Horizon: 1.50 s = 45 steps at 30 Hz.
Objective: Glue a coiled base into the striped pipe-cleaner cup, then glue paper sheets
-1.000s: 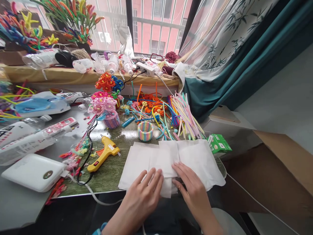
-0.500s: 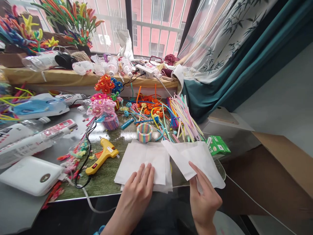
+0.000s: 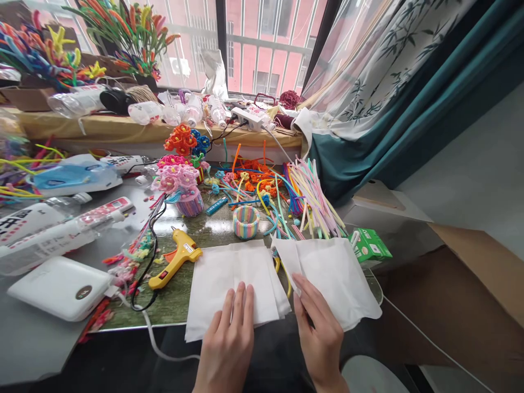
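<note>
Under my left hand (image 3: 231, 333) lies a small stack of white tissue sheets (image 3: 216, 273) near the table's front edge; the fingers rest flat on top. My right hand (image 3: 319, 327) pinches the folded left edge of another white tissue (image 3: 331, 267), which spreads out flat to the right. Thumb and forefinger are closed on that fold. Behind the stack stands a small striped pastel cup (image 3: 246, 222) wound from pipe cleaners. A yellow hot glue gun (image 3: 176, 261) lies left of the stack, its nozzle pointing away from me.
Loose pipe cleaners (image 3: 315, 196) and a green box (image 3: 370, 244) sit at the right. Fuzzy pink flowers (image 3: 176, 180) stand in a striped pot. A white power bank (image 3: 61, 286) with a cable and plastic bottles (image 3: 61, 234) occupy the left. A cardboard box (image 3: 478, 273) stands beside the table.
My right hand has moved left with the pinched tissue edge, and that tissue now lies flatter. The stack under my left hand has shifted slightly left and toward me. The view has shifted a little.
</note>
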Tool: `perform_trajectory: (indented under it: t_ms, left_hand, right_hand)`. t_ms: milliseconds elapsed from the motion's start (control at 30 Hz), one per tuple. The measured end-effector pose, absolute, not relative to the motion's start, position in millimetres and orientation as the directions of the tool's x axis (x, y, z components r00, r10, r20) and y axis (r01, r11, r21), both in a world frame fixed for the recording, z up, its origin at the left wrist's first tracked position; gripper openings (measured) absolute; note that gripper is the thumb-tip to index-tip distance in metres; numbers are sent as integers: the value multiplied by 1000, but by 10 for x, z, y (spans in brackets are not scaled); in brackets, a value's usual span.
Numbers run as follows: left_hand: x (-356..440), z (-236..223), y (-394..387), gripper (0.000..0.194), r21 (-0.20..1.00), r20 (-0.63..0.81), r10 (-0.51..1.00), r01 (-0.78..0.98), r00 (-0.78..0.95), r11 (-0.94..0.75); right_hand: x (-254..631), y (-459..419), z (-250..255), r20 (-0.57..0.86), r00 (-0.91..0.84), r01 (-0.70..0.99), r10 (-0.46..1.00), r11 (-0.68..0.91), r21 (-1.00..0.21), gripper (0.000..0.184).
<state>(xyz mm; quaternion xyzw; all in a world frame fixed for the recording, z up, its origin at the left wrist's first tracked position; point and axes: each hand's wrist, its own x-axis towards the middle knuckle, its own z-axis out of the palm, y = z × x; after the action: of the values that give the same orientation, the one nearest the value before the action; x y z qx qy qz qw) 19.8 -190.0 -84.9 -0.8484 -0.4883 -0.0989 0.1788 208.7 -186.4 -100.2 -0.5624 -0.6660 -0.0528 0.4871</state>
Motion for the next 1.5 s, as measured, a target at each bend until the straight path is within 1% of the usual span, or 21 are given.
perform_trajectory:
  t_ms: [167,300,400,467,567,667,733,800,833,933,1000,1067,1200,1267,1333,1400,1500]
  left_hand:
    - [121,-800,-1700,52,-161,352,774,849,526,-504]
    - [7,-802,-1642,59,-159,355,746,823,563,-545]
    - [-89,-795,-1617,65,-143,364,726,805,584,-576]
    - [-137,-783,-1596,64,-122,361,717,793,596,-597]
    - [-165,-769,-1583,60,-136,367,691,770,623,-623]
    - [-167,-759,-1606,49,-168,381,666,756,642,-633]
    - [-193,-738,-1617,46,-151,405,655,754,637,-639]
    - [-261,-698,-1597,48,-121,442,688,798,576,-591]
    - [-308,-670,-1570,47,-106,463,724,842,512,-528]
    - [-462,-562,-1427,44,-82,490,842,974,225,-212]
    - [-534,-479,-1309,45,-122,428,901,992,71,-20]
    - [-565,-402,-1204,43,-188,339,941,978,-20,89]
    - [-581,-323,-1078,39,-278,191,978,950,-90,142]
    - [-605,-322,-1045,37,-281,135,985,950,-103,138]
    - [-638,-327,-1018,33,-255,98,992,962,-77,100]
    - [-669,-325,-1003,27,-230,108,993,971,-40,64]
    - [-698,-306,-1031,24,-203,215,974,972,-75,120]
  right_hand:
    - [2161,-1872,-985,683,-99,827,723,442,-348,40]
    - [2241,-1852,-967,641,-205,831,739,478,-285,37]
    - [2300,-1840,-960,617,-251,827,746,496,-264,36]
    - [2327,-1838,-963,604,-271,825,750,504,-255,35]
    - [2337,-1844,-981,592,-279,827,756,503,-252,35]
    - [2324,-1851,-1008,590,-276,827,758,501,-256,36]
    - [2317,-1854,-1027,586,-276,825,762,501,-263,36]
    - [2315,-1856,-1041,579,-272,822,768,499,-275,37]
    - [2315,-1858,-1047,578,-270,821,770,498,-280,37]
    - [2321,-1863,-1053,581,-266,821,769,497,-282,38]
    - [2329,-1866,-1051,588,-265,825,764,495,-272,37]
    - [2344,-1867,-1046,594,-265,830,760,493,-261,36]
    - [2384,-1870,-1045,599,-263,833,756,491,-254,34]
    - [2402,-1875,-1048,595,-258,835,761,485,-259,34]
    - [2413,-1882,-1048,592,-251,838,766,478,-263,34]
    - [2419,-1886,-1042,594,-238,841,768,469,-269,34]
    - [2422,-1888,-1025,605,-222,841,765,464,-278,35]
